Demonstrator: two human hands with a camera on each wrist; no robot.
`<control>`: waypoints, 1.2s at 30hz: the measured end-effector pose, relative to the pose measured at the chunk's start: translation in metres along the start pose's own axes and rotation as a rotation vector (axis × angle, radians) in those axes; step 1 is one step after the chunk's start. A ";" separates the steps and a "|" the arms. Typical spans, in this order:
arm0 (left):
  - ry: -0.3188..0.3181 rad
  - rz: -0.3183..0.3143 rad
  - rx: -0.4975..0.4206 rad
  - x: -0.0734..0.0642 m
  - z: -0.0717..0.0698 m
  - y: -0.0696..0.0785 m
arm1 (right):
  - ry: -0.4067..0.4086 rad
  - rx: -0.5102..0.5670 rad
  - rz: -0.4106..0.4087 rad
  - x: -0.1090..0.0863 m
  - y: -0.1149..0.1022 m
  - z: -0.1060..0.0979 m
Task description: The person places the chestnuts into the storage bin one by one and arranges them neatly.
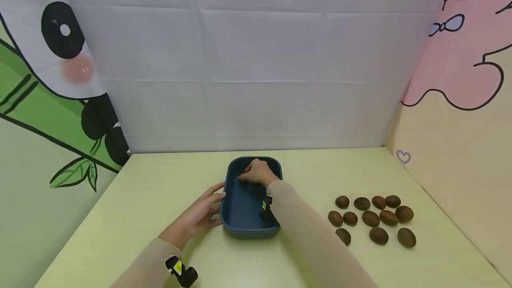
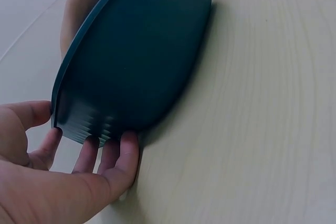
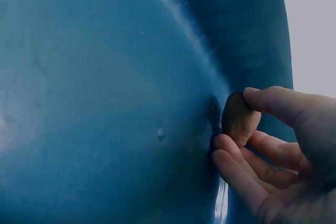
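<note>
A dark blue rectangular box (image 1: 245, 214) stands on the table with its open side up. My right hand (image 1: 260, 172) reaches inside it near the far end. In the right wrist view, the thumb and fingertips pinch a brown oval nut (image 3: 241, 120) close to the box's floor and side wall. My left hand (image 1: 200, 214) touches the outside of the box's left wall, fingers spread and fairly straight. Seen from the left wrist, those fingers (image 2: 128, 153) rest against the wall of the box, with one tip up at the rim.
Several brown oval nuts (image 1: 370, 218) lie in loose rows on the right side of the pale yellow table (image 1: 160, 186). A white cloth wall (image 1: 256, 79) closes off the back, with cartoon-printed panels on both sides.
</note>
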State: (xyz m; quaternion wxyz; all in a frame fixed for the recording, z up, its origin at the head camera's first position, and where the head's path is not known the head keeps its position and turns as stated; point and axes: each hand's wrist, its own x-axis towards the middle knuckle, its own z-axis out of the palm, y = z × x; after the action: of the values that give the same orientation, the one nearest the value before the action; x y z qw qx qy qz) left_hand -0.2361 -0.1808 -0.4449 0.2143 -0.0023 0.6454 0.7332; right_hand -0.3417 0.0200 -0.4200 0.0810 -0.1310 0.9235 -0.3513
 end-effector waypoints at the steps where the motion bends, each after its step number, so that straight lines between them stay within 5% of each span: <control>1: 0.000 0.001 -0.001 0.000 0.000 0.000 | 0.008 -0.001 0.001 0.001 0.000 0.001; 15: -0.003 0.011 0.001 0.004 0.001 -0.002 | 0.027 -0.004 0.019 0.004 0.003 0.002; 20: -0.003 0.013 0.008 0.004 0.003 -0.002 | -0.053 -0.011 0.006 0.001 -0.001 -0.008; 27: 0.003 0.022 0.013 0.005 0.003 -0.003 | -0.157 -0.045 -0.071 -0.003 -0.011 -0.027; 36: -0.006 0.034 0.012 0.007 0.003 -0.004 | -0.180 -0.125 -0.206 -0.023 -0.010 -0.055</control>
State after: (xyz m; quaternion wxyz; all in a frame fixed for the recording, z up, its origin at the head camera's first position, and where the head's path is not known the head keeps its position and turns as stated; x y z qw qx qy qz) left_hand -0.2400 -0.1757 -0.4497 0.2037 0.0120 0.6491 0.7328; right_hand -0.3313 0.0540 -0.3713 0.1189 -0.2608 0.9143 -0.2862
